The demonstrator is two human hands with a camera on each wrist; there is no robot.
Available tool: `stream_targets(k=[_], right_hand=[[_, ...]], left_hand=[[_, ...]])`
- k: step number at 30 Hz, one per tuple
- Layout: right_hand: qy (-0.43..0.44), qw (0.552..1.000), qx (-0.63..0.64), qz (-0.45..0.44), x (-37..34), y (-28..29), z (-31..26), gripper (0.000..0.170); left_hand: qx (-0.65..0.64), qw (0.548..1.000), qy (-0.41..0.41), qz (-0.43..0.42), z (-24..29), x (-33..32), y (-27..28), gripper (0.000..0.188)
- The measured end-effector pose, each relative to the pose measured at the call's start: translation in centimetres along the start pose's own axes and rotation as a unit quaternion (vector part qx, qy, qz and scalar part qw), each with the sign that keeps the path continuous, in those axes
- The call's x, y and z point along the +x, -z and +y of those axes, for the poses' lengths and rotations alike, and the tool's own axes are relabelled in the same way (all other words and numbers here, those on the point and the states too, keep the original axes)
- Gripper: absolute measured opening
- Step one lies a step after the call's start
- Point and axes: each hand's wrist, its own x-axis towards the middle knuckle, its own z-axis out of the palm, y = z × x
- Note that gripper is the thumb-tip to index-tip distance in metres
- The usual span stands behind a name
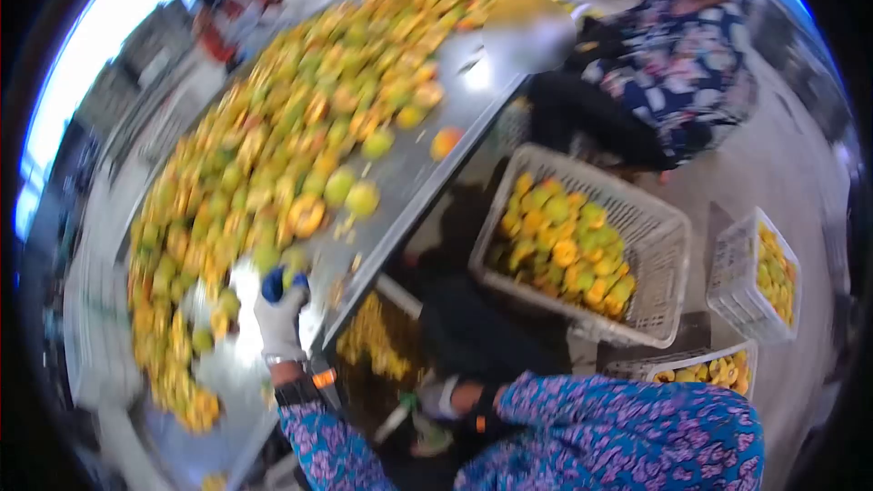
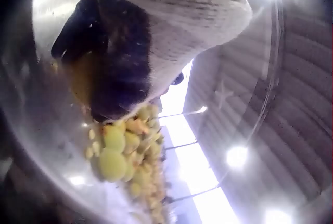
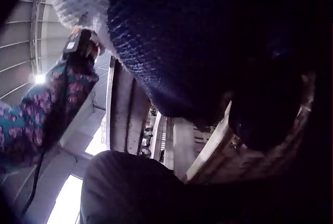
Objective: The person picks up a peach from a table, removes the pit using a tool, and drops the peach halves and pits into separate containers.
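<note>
My left hand (image 1: 284,318), in a white glove with dark blue fingertips, is over the metal table near its front edge. In the left wrist view its blue fingers curl round a yellow peach (image 2: 79,81), mostly hidden by the glove. Loose yellow-green peaches (image 2: 112,162) lie just beyond. My right hand (image 1: 440,397), gloved alike, is low below the table edge, beside a blurred pale green and white thing (image 1: 397,415). Up close in the right wrist view, the dark blue glove (image 3: 171,52) is mostly in shadow; I cannot tell what it holds.
Many whole and cut peaches (image 1: 273,145) cover the metal table (image 1: 400,182). A white crate (image 1: 668,236) of peaches stands at right, with more crates (image 1: 732,282) beyond. Yellow pieces (image 1: 373,341) lie under the table edge. A person (image 1: 677,64) sits at the far right.
</note>
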Motion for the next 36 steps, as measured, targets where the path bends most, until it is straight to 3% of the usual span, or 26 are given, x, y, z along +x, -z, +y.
stream_targets(k=[1, 2, 3, 4, 5, 6, 9, 11, 15, 17, 20, 22, 29, 36], right_hand=[[0.037, 0.998, 0.033, 0.045, 0.7, -0.5, 0.9, 0.029], [0.011, 0.994, 0.095, 0.052, 0.5, 0.4, 0.0, 0.029], [-0.015, 0.985, 0.158, 0.062, 0.3, 1.3, -0.8, 0.03], [-0.026, 0.995, 0.066, 0.077, 1.2, 1.1, -0.6, 0.033], [-0.029, 0.985, 0.151, 0.075, 0.2, 2.4, -1.3, 0.034], [0.011, 0.974, 0.204, 0.1, 0.1, 2.6, -1.6, 0.033], [0.049, 0.92, 0.324, 0.215, 0.5, 2.1, -1.4, 0.027], [0.077, 0.879, 0.417, 0.218, -0.4, 2.7, -2.5, 0.026], [0.103, 0.929, 0.324, 0.147, -1.9, 3.1, -3.8, 0.028], [0.106, 0.972, 0.168, 0.121, -1.6, 2.5, -3.7, 0.037], [0.103, 0.986, 0.104, 0.084, -1.5, 2.1, -4.3, 0.031], [0.111, 0.985, 0.098, 0.09, -1.0, 1.5, -4.1, 0.031], [0.084, 0.988, 0.105, 0.08, -1.3, 2.3, -5.2, 0.032], [0.098, 0.974, 0.177, 0.098, -0.1, 1.1, -3.9, 0.031]], left_hand=[[-0.184, 0.983, -0.015, -0.007, 2.9, -3.5, 0.1, 0.049], [-0.279, 0.958, -0.053, -0.026, 4.7, -6.6, 0.0, 0.056], [-0.321, 0.946, -0.038, -0.019, 3.6, -8.4, 0.9, 0.067], [-0.423, 0.905, -0.042, -0.019, 2.4, -10.7, 1.1, 0.069], [-0.347, 0.933, -0.011, 0.095, 2.4, -13.0, 0.1, 0.061], [-0.545, 0.836, -0.026, 0.062, 0.7, -15.0, 0.0, 0.054], [-0.667, 0.729, 0.056, 0.144, -3.8, -18.7, -1.6, 0.048], [-0.661, 0.72, 0.084, 0.194, -7.4, -20.0, -2.1, 0.048], [-0.623, 0.742, 0.142, 0.2, -9.2, -20.7, -2.5, 0.052], [-0.608, 0.762, 0.128, 0.184, -10.1, -20.6, -2.6, 0.052], [-0.586, 0.778, 0.14, 0.18, -10.8, -20.5, -2.9, 0.052], [-0.54, 0.802, 0.158, 0.2, -10.6, -20.6, -3.3, 0.053], [-0.551, 0.796, 0.17, 0.183, -11.1, -20.6, -3.4, 0.053], [-0.499, 0.839, 0.108, 0.188, -10.7, -20.9, -3.6, 0.041]])
